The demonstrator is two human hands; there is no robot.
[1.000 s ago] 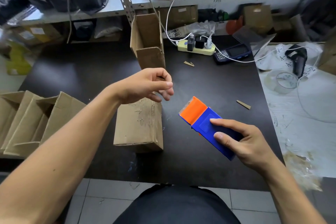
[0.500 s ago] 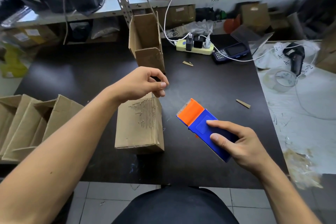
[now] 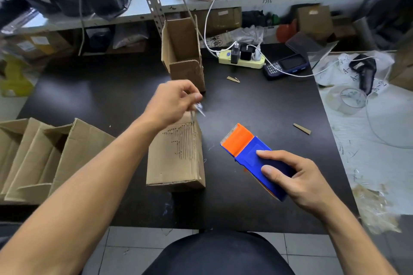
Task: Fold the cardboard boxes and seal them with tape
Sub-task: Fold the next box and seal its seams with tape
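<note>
Sealing step: left hand pinches tape scrap over box; right hand grips dispenser. Next probably: discard scrap.

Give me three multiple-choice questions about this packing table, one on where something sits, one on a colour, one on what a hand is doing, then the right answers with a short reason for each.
1. Where does the upright open box stand relative to the closed box near the person?
A. Farther from the person, toward the shelf
B. On the white sheet at the right
C. Stacked on top of it

2. What colours is the tape dispenser?
A. Green and black
B. Blue and orange
C. All white

3. What is the right hand doing?
A. Lying flat on the table
B. Pressing down a box flap
C. Gripping the tape dispenser

Answers:
1 A, the open box stands beyond the closed one, at the table's far edge.
2 B, its body is blue and its toothed front end orange.
3 C, the thumb and fingers wrap round the blue body.
</note>
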